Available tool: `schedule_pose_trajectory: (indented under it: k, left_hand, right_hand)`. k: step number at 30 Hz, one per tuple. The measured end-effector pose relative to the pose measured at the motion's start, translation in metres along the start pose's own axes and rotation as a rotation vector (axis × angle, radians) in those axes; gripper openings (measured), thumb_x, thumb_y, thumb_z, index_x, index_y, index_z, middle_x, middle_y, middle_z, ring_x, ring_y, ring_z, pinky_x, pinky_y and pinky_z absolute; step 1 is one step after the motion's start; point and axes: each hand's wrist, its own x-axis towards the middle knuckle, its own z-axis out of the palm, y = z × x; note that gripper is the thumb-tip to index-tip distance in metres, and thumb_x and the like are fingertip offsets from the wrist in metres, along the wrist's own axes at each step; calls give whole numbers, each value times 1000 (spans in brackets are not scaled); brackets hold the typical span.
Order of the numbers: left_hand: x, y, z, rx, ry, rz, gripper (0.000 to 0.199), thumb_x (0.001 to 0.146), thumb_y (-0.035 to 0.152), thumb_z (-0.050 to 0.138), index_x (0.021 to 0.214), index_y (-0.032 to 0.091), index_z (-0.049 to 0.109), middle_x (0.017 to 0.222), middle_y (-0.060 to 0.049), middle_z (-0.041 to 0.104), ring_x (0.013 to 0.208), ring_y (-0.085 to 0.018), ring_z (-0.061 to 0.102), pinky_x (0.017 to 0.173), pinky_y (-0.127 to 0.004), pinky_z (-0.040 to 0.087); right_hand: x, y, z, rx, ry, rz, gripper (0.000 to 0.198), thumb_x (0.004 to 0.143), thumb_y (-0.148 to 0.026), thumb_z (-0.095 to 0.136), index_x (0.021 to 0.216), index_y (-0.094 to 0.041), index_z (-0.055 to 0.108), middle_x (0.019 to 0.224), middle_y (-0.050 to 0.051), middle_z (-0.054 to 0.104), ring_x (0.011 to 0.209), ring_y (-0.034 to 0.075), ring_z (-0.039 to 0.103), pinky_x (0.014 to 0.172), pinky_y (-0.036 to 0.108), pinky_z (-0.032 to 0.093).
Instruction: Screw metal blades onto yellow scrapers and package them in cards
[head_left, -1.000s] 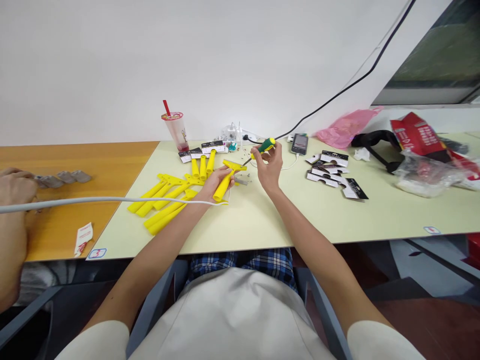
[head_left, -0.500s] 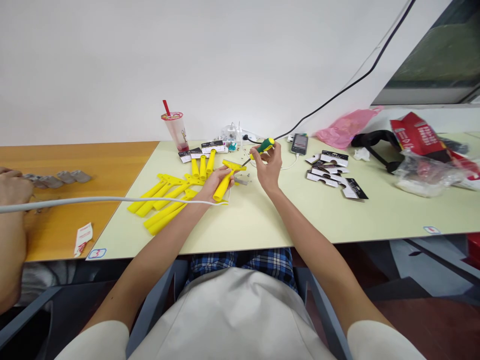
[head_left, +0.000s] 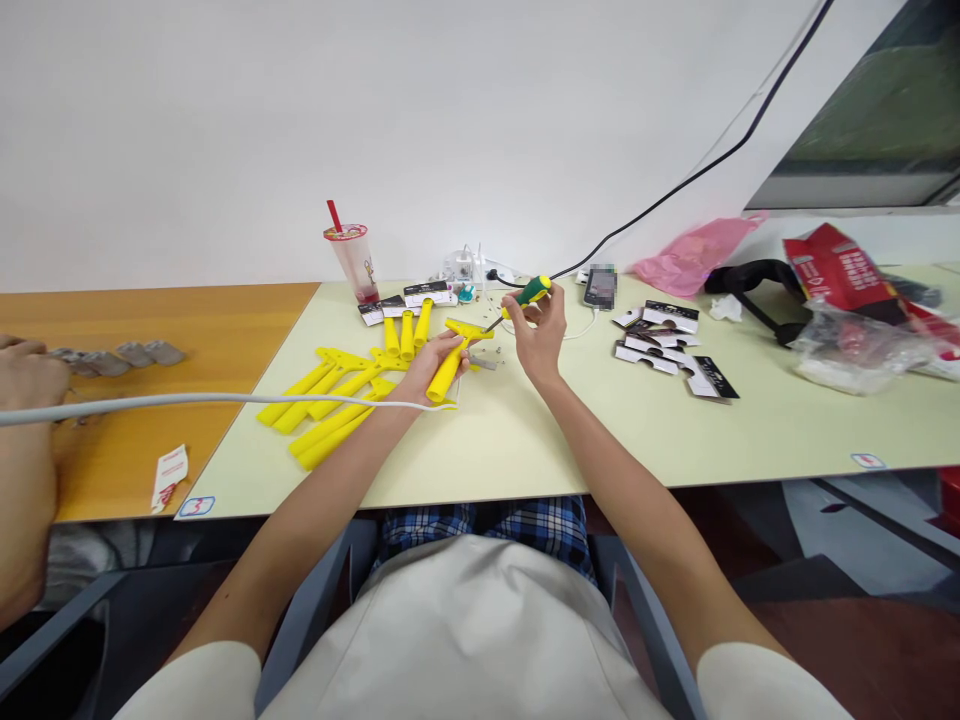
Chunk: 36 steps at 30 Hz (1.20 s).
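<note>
My left hand is closed round a yellow T-shaped scraper, its handle slanting toward me and its wide head away. In my right hand is a screwdriver with a green and yellow handle. The screwdriver's shaft points down left, and its tip meets the right part of the scraper's head; the exact contact is too small to make out. A thin grey metal strip shows just beyond my left fingers. Several more yellow scrapers lie left of my left hand.
Behind stand a lidded cup with a red straw and a power strip. A phone and black-and-white cards lie right, plastic bags farther. A white cable crosses the view. Another person's hand is at far left.
Almost nothing differs. Both hands keep their hold on the scraper and the screwdriver; the whole view has shifted very slightly.
</note>
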Motion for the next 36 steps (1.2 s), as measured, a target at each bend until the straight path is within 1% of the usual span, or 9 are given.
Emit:
schedule_pose_trajectory:
  k: [5,11,18,22,25,30,36]
  left_hand:
    - [-2,0,2,1,14,-1,20,98,4,65,114,15,67,121,-15,82,61,-6,66,60,-15,59]
    - [-2,0,1,13,10,5,23,97,4,67,117,15,69,124,-15,82,62,-6,66,60,-15,59]
    - [-2,0,2,32,7,8,25,96,5,68,119,15,68,125,-15,82,61,-6,65,59,-16,58]
    - [0,-1,1,37,5,-2,22,97,5,66,117,15,67,124,-15,82,61,-7,65,60,-17,59]
    - [1,-1,1,39,7,-7,22,98,5,66,117,15,67,123,-15,81,61,-6,64,60,-17,59]
    - [0,-1,1,56,-3,5,25,95,5,70,118,15,69,120,-14,81,61,-6,64,58,-16,58]
    - [-1,0,1,68,-21,2,26,94,6,70,118,15,70,119,-14,82,61,-7,64,59,-17,58]
  right_hand:
    - [0,-2,0,7,13,5,55,94,-68,85,123,-30,58,108,4,82,95,22,81,84,38,69]
    - [-1,-5,-1,-4,8,22,55,96,-69,82,127,-30,58,111,6,82,99,24,81,91,42,69]
    - [-1,-3,-1,2,11,44,57,95,-71,82,127,-30,58,113,6,82,98,23,82,89,40,70]
    - [0,-2,-1,25,14,69,61,92,-73,84,126,-29,57,113,6,82,101,24,83,90,40,70]
    - [1,0,-1,30,29,67,60,92,-72,84,124,-29,57,114,8,81,105,26,84,88,41,70]
    - [2,2,-1,35,44,60,62,91,-76,83,122,-29,57,112,7,81,97,25,85,88,43,71]
    - [3,2,-2,36,32,42,57,94,-71,83,124,-29,58,113,7,81,98,24,83,88,42,70]
